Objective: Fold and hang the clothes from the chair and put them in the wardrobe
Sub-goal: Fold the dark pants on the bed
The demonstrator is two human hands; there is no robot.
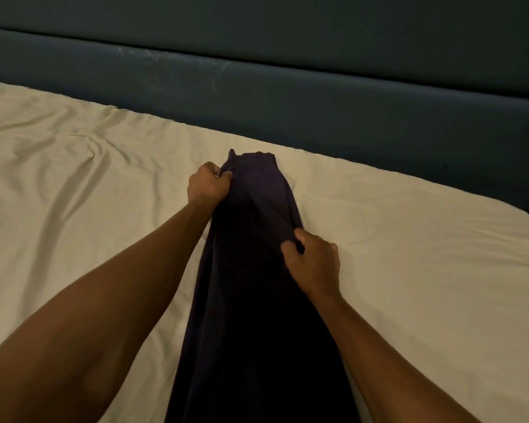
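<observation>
Head view — looks forward-down, close over bed (409, 270).

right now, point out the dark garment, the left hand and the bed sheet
dark garment (257, 203), head view, on its upper middle cloth between the hands
left hand (206, 187), head view, on the back of the hand
bed sheet (74, 178), head view, on a bare wrinkled patch left of the arms

The dark garment (257, 300) runs off the bottom edge, its kind too dim to tell.
</observation>
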